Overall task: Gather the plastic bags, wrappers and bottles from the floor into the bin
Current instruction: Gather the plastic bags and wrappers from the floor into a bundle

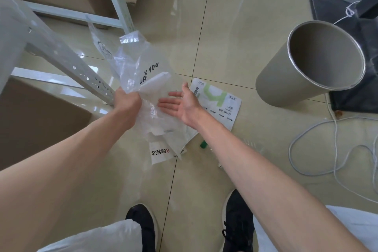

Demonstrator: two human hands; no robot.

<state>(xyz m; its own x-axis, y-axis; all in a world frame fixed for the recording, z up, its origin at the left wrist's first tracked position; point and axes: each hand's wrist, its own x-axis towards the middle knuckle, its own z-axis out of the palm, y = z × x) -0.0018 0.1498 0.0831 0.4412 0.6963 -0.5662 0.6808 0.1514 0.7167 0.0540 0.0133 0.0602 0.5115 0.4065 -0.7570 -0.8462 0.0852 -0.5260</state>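
Note:
My left hand (pixel 127 102) is shut on a bunch of clear plastic bags (pixel 141 67), one printed with black letters, held above the floor. To its right, my right hand (pixel 181 104) is open, palm up, touching the hanging plastic. Below them on the tiles lie a white and green wrapper (pixel 219 98) and a white bag with black and red print (pixel 160 153). A clear bottle with a green cap (pixel 203 145) lies beside my right forearm, mostly hidden by it. The tall grey cylindrical bin (pixel 313 63) stands open at the right.
A white metal shelf frame (pixel 67 57) rises at the left with cardboard boxes (pixel 30 120) around it. A dark mat (pixel 366 57) lies behind the bin. Loose white cable (pixel 327 149) loops on the floor at the right. My black shoes (pixel 237 221) are below.

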